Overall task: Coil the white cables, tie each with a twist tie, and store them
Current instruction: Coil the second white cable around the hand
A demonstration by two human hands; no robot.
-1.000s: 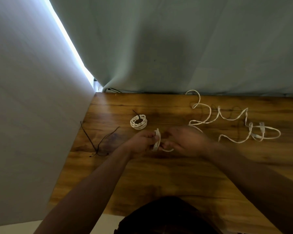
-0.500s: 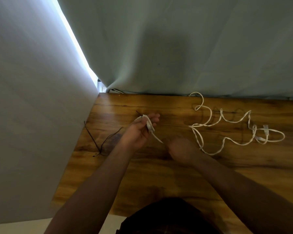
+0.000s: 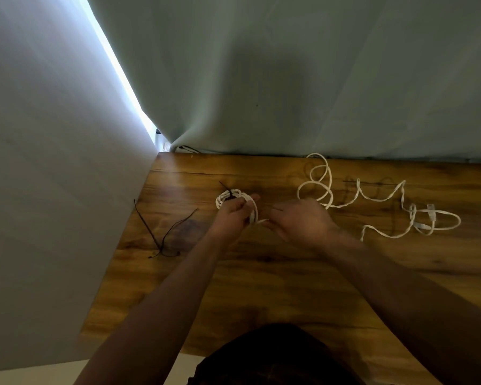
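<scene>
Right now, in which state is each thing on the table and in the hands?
finished coil: wound, tied with a dark twist tie, lying on the table.
white cable: few loops wound, rest loose on the table.
spare twist ties: loose, untouched.
left hand: grips the white cable's loops.
right hand: holds the white cable's strand.

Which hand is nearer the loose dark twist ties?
Left. The left hand sits right of the twist ties; the right hand is farther right, beyond it.

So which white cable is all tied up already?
The small round coil just behind the left hand, with a dark twist tie on it. The other cable sprawls loose on the right.
</scene>
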